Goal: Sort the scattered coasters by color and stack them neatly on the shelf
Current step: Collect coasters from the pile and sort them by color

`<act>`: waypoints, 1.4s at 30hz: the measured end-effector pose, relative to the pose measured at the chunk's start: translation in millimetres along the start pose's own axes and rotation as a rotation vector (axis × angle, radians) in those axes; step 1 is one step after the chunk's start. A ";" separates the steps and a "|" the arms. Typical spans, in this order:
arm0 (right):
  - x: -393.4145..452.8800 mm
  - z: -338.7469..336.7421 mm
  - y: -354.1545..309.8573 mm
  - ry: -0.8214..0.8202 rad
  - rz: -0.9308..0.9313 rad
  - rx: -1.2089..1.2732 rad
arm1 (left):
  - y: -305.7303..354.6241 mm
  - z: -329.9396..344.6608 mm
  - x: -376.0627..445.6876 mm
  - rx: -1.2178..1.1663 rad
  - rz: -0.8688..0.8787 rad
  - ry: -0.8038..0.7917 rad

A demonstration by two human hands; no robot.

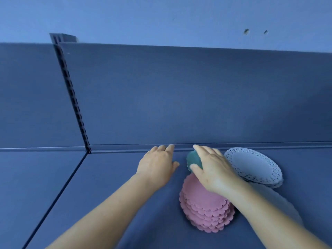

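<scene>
A stack of pink scalloped coasters [204,203] lies on the blue shelf [116,186]. Behind it sits a green stack of coasters [193,159], mostly hidden under my right hand [212,169], whose thumb and fingers are closed around it. To the right lies a stack of white lace-edged coasters [253,166]. My left hand [158,166] rests flat on the shelf just left of the green stack, fingers spread toward the back panel, holding nothing.
The shelf's upright back panel [179,96] rises right behind the hands. A slotted vertical post [71,94] and a seam [59,191] divide this shelf section from the one to the left. A wall [161,15] shows above.
</scene>
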State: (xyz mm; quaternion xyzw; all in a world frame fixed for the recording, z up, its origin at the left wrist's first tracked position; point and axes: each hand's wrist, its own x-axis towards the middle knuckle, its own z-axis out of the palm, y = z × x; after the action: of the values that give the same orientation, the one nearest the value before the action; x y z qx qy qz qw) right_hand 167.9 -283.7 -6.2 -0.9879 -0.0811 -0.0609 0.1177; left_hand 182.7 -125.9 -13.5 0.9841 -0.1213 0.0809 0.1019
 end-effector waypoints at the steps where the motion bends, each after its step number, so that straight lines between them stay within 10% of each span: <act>1: -1.2 1.1 -9.9 -0.009 -0.016 0.012 | -8.5 -3.9 -7.7 0.007 -0.010 0.008; 42: -50.1 138.0 -563.6 -0.235 -0.659 0.240 | -463.9 -144.9 -370.3 0.093 -0.674 0.214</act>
State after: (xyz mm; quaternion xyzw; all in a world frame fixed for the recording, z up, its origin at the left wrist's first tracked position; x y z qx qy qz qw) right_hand 34.4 283.1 -20.8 -0.8882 -0.4142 0.0283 0.1966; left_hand -73.0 428.9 -25.5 0.9583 0.2254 0.1505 0.0901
